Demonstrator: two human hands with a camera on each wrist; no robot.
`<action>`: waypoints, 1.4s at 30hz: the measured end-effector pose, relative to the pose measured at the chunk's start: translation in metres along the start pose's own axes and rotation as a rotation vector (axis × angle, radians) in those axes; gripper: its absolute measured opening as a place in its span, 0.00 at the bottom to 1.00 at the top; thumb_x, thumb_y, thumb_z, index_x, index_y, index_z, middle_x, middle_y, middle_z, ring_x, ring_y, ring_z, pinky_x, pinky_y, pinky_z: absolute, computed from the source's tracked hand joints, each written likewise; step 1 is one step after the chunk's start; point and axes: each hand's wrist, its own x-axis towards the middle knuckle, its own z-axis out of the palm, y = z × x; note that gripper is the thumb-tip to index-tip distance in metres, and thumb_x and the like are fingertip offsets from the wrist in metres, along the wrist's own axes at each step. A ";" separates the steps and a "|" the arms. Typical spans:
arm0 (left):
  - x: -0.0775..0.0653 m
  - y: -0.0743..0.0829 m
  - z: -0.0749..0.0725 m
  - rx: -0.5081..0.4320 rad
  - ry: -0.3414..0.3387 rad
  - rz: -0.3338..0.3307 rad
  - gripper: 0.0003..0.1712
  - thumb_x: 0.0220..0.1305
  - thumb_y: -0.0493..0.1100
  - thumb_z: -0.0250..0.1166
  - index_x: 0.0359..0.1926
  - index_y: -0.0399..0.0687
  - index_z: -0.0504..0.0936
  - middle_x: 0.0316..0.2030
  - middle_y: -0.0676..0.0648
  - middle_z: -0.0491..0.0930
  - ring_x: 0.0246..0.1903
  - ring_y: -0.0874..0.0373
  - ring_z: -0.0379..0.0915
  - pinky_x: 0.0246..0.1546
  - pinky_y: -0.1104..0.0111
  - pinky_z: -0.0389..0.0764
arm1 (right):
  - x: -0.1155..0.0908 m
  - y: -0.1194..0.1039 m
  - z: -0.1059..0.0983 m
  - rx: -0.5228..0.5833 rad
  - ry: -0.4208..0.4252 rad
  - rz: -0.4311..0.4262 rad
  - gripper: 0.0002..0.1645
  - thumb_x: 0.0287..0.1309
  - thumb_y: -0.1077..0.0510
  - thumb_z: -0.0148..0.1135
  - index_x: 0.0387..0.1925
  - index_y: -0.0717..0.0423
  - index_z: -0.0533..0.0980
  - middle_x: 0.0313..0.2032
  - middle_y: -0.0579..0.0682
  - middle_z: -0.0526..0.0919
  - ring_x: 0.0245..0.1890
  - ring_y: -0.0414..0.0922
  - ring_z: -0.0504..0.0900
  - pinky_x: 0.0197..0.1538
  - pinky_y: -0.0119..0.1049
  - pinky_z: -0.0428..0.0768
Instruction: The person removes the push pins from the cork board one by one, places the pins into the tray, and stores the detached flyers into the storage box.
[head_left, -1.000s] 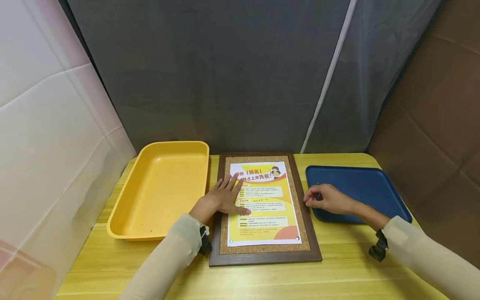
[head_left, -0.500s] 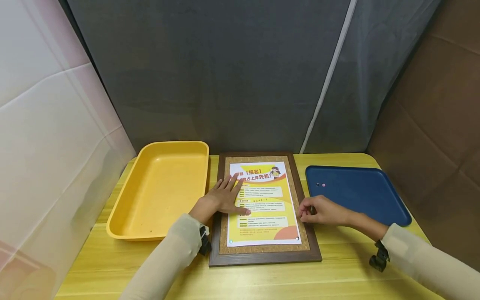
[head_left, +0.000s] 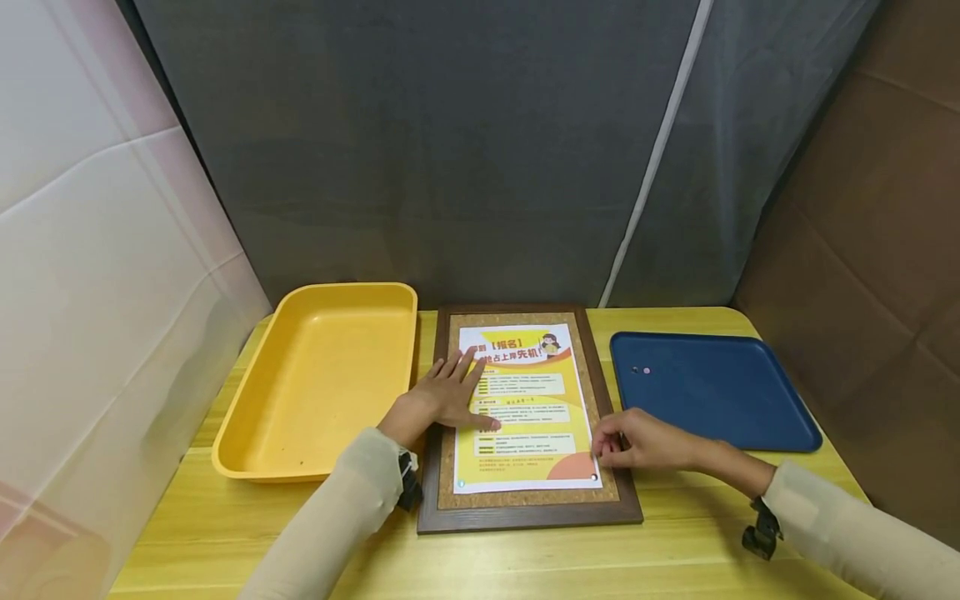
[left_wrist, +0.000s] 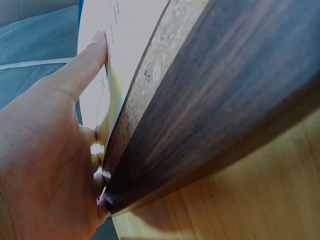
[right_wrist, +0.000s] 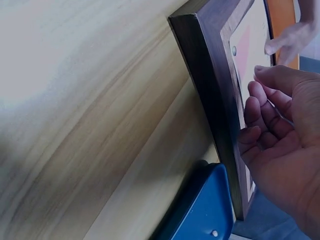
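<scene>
A yellow and white printed poster (head_left: 510, 467) lies on a cork board (head_left: 525, 500) with a dark brown wooden frame (head_left: 525, 521). Small round tacks sit at its lower corners, a pale one (head_left: 462, 483) on the left and a silvery one (head_left: 595, 477) on the right. My left hand (head_left: 442, 400) rests spread on the poster's left side, fingers straight. My right hand (head_left: 645, 442) is at the poster's lower right edge, just above the silvery tack, fingers curled with thumb and index tips close together (right_wrist: 285, 115). Whether anything is between those tips I cannot tell.
On the right stands a shallow blue tray (head_left: 720, 392) holding a pink tack (head_left: 647, 371) and a darker one (head_left: 635, 370). A deep yellow tray (head_left: 322, 367) is at the left. Grey cloth (head_left: 450, 167) hangs behind the wooden table (head_left: 480, 567).
My right hand has left the blue tray, uncovering the two tacks there, and moved left and toward me to the poster's lower right edge. The left hand has stayed in place.
</scene>
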 end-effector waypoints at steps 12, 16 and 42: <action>0.000 0.000 -0.001 -0.006 -0.014 -0.001 0.69 0.65 0.82 0.56 0.87 0.50 0.33 0.85 0.42 0.27 0.84 0.42 0.25 0.83 0.47 0.36 | -0.003 -0.003 0.008 -0.037 -0.030 -0.024 0.03 0.66 0.66 0.71 0.37 0.56 0.85 0.31 0.39 0.82 0.30 0.27 0.75 0.32 0.26 0.79; 0.001 -0.001 -0.001 -0.010 -0.015 0.001 0.69 0.65 0.82 0.56 0.87 0.50 0.34 0.85 0.42 0.27 0.84 0.43 0.24 0.83 0.47 0.35 | -0.002 -0.004 0.010 -0.043 -0.034 0.008 0.03 0.65 0.65 0.72 0.35 0.55 0.85 0.30 0.37 0.81 0.30 0.27 0.75 0.32 0.26 0.79; -0.002 -0.001 -0.002 -0.027 0.001 0.010 0.69 0.65 0.82 0.57 0.87 0.50 0.35 0.85 0.41 0.27 0.84 0.42 0.25 0.83 0.46 0.36 | -0.001 -0.006 0.017 -0.123 -0.011 0.009 0.07 0.61 0.66 0.74 0.32 0.51 0.85 0.26 0.36 0.78 0.27 0.25 0.71 0.30 0.24 0.75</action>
